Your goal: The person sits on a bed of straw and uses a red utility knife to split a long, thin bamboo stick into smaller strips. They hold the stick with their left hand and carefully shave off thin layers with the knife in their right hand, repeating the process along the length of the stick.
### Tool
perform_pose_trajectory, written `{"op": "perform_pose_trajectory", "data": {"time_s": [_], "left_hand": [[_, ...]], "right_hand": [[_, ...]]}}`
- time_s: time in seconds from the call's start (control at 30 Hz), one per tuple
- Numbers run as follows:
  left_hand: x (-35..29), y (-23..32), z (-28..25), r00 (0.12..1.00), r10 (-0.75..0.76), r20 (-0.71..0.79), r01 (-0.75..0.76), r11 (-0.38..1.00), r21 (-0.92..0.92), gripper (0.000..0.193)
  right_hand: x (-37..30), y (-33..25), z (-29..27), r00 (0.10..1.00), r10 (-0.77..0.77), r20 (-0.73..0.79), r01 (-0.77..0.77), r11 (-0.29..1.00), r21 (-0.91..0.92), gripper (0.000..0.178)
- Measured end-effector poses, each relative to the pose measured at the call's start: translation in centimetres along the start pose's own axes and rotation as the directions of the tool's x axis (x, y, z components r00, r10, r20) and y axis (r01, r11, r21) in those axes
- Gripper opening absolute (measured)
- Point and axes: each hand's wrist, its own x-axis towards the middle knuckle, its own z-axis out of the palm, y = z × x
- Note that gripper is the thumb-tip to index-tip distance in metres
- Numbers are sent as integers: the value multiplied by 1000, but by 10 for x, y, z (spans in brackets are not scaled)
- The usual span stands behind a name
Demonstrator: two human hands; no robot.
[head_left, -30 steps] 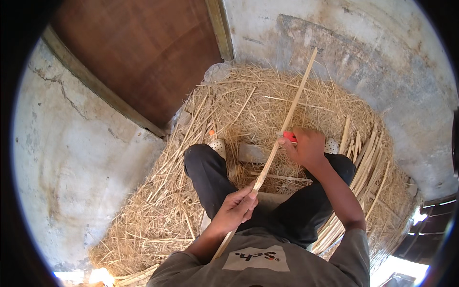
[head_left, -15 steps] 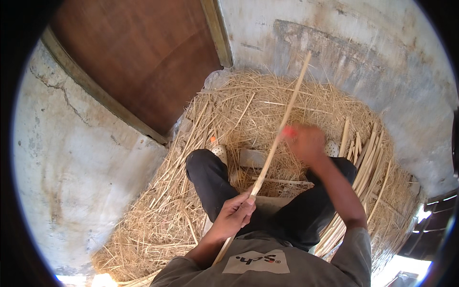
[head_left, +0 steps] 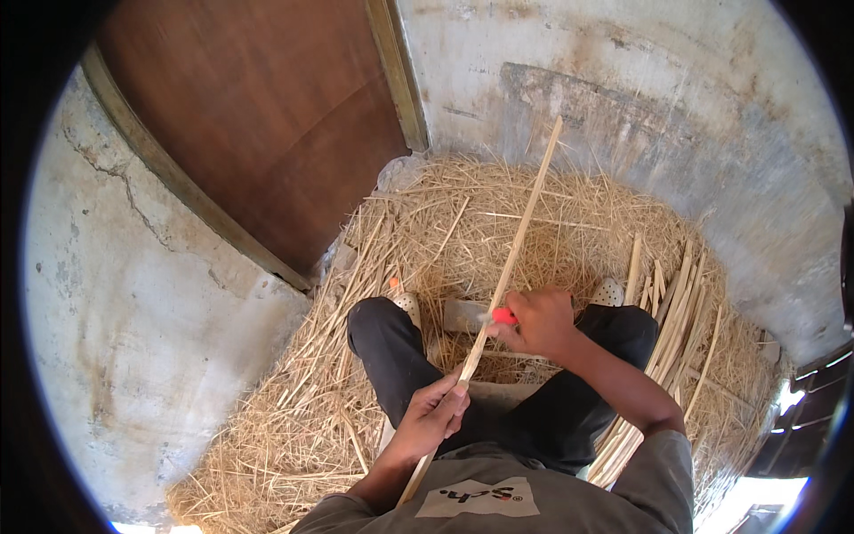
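A long, pale bamboo strip (head_left: 527, 219) slants up and away from my lap, its far end raised in front of the wall. My left hand (head_left: 429, 420) is closed around its lower part, thumb on top. The near end runs back under my left forearm against my shirt. Farther up the strip, my right hand (head_left: 546, 324) grips a red-handled knife (head_left: 504, 316). Its short blade is blurred and lies at the strip, just beyond my left hand. Fingers hide most of the handle.
Straw-like shavings (head_left: 294, 418) cover the floor around my legs. A bundle of split strips (head_left: 680, 311) lies by my right knee. Between my feet sits a small grey block (head_left: 464, 315). Pale plaster walls (head_left: 623, 133) and a brown door (head_left: 258, 116) enclose the corner.
My right hand has drawn the knife down along the strip toward my left hand. The left hand keeps its hold, and the strip's far end sits slightly lower in view.
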Motion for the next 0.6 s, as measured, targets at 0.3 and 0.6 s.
{"op": "perform_pose_trajectory", "data": {"time_s": [0.3,0.6], "left_hand": [[-7,-2,1,1000,-13,7,13,1000,-9,43],[-21,-4,4,999,-12,29,9,994,110,47]], "right_hand": [[13,35,0,999,35,5,-35,996,-78,51],[41,101,-8,989,75,-130,-88,991,-98,56]]}}
